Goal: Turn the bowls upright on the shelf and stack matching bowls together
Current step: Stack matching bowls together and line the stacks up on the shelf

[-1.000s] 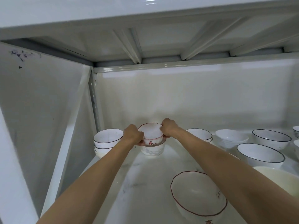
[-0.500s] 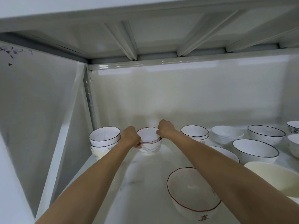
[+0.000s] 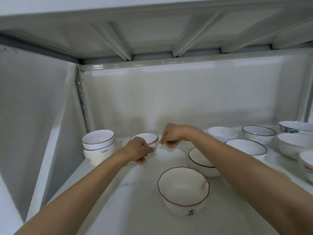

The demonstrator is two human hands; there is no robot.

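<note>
At mid-frame my left hand (image 3: 138, 150) has a loose grip on the red-rimmed stack (image 3: 147, 139) on the shelf (image 3: 135, 200); my right hand (image 3: 171, 135) hovers beside it, curled, holding nothing. Left stack (image 3: 98, 146) done, I judge; the large red-rimmed bowl (image 3: 183, 192) and right-side bowls remain.
</note>
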